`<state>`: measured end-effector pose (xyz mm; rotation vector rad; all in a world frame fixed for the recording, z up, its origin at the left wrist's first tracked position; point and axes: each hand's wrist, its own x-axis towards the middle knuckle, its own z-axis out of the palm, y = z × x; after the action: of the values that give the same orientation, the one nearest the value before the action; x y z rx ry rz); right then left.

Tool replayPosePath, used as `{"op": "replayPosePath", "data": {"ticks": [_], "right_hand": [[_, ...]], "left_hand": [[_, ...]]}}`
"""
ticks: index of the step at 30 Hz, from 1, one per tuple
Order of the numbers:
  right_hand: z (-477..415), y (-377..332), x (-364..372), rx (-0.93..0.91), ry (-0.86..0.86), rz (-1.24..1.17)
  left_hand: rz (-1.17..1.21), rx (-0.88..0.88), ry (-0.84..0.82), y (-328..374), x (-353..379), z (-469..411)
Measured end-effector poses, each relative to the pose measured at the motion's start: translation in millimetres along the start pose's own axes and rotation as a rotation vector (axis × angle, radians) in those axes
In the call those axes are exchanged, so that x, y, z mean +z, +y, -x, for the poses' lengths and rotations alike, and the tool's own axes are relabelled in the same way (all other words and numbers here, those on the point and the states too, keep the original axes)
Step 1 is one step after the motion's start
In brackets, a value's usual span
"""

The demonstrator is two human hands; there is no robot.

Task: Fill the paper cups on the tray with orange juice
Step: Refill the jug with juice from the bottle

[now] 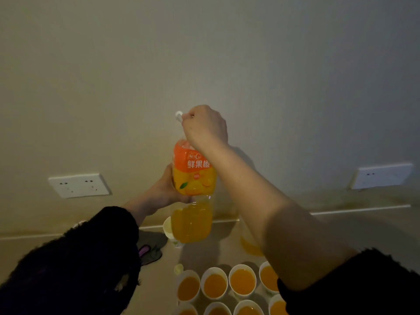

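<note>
Left hand (163, 192) fingers wrap upright orange-labelled clear plastic juice bottle (193, 176) above worktop (204, 255). Right hand (204, 128) fingers curl round white cap (178, 115). Visible white paper cups (214, 285) below hold juice. Likely cap-twisting step; next needs firm bottle hold.

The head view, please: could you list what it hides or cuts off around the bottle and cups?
Mouth of the bottle: head view, covered by the right hand; capped or open, cannot tell.
That hand's white object: head view, too small to identify.
Nearest cups: head view, cut off by the bottom edge; those rightward hidden under the right sleeve.
Second container: head view, mostly behind the right forearm.
</note>
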<state>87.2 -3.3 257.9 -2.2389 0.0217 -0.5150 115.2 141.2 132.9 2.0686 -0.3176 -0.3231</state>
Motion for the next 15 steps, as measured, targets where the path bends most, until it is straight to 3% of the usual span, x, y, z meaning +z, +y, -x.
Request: {"op": "replayPosePath", "data": {"ticks": [7,15], "right_hand": [[-3,4,9,0.026,-0.119,-0.02],[1,50,34,0.166,-0.314,0.008]], "left_hand": [[0.032,-0.061,-0.017,-14,22,-1],[-0.032,-0.273,0.045,-20,32,-3]]}}
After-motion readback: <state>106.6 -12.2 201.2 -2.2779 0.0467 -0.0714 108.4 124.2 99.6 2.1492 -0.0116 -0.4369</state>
